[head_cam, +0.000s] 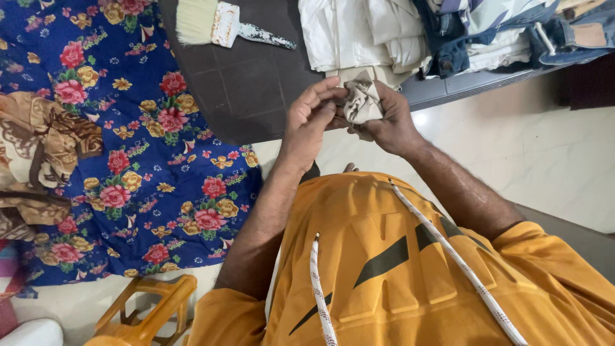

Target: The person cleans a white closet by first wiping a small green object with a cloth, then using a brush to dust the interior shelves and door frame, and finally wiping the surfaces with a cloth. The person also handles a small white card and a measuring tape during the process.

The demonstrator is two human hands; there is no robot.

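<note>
Orange shirt (410, 269) with white drawstrings (461, 263) closest to the lens; beyond it, left hand (307, 122) fingers (320, 96) pinching the crumpled beige cloth (362, 102), right hand (391, 125) closed around its other side, held above the dark counter (250, 83); farther out, paintbrush (224, 25), folded white fabric (359, 32), floral blue sheet (128, 147).

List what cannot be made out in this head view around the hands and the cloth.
- Beige cloth: bunched between the left hand and right hand; its shape and kind stay hidden by the fingers.
- Right palm: turned away from the camera.
- Folded white fabric and denim: cut off by the top edge.
- Paintbrush: bristle end partly cut off at the top.
- Yellow plastic stool: cut off by the bottom edge.
</note>
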